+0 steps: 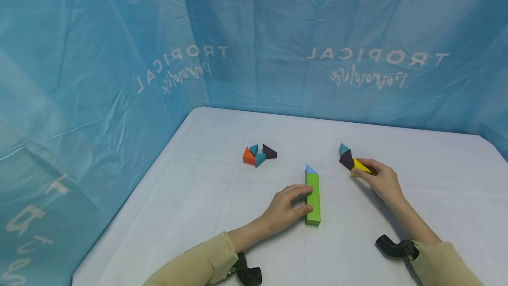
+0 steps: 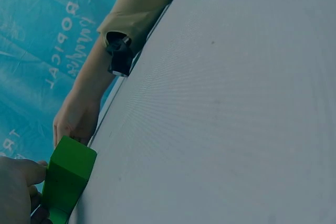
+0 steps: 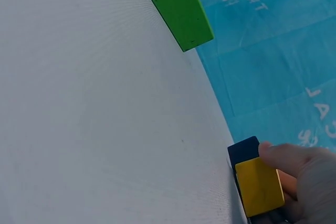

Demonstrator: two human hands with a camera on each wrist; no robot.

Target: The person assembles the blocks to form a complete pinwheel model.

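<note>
Two green blocks [image 1: 313, 197] stand end to end in a column on the white table, with a blue triangular block [image 1: 311, 170] at the far end. My left hand [image 1: 286, 208] rests along their left side, thumb and fingertips spread apart and touching the green. To the right, my right hand [image 1: 380, 179] pinches a yellow triangular block [image 1: 362, 167] between thumb and fingers. This yellow block is right up against a dark block [image 1: 346, 159], behind which sits a teal block [image 1: 343, 148]. In the right wrist view, the thumb lies over the yellow block [image 3: 259, 187].
Farther back on the left, an orange block [image 1: 248, 157], two teal blocks [image 1: 260, 159] and a dark block [image 1: 270, 152] sit in a loose cluster. Blue printed curtains [image 1: 317, 21] hang behind and to the left of the white table [image 1: 190, 180].
</note>
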